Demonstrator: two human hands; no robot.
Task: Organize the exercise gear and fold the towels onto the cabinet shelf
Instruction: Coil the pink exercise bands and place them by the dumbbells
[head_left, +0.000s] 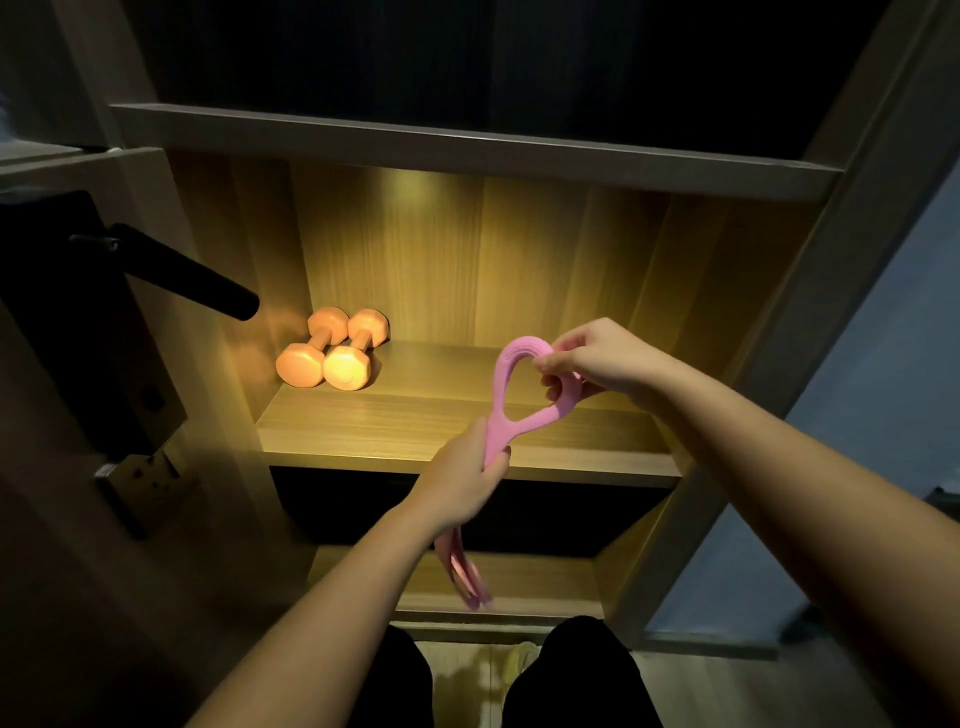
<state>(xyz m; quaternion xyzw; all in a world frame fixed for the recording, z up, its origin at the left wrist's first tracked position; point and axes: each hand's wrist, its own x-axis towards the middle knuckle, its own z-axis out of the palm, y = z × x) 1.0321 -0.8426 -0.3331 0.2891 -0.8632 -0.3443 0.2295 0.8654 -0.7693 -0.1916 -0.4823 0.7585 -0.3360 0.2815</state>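
Note:
A pink rubber resistance band (503, 384) hangs in front of the lit cabinet shelf (405, 426). My right hand (597, 358) pinches its upper loop at the right side. My left hand (467, 467) grips the band's narrow middle, and the lower loops dangle blurred below my wrist. Two orange dumbbells (332, 348) lie side by side at the shelf's back left. No towels are in view.
A dark door with a black lever handle (182, 270) juts in from the left at shelf height. Another shelf board (467, 140) runs above, and a lower shelf (519, 577) sits beneath. My knees (519, 675) are at the bottom edge.

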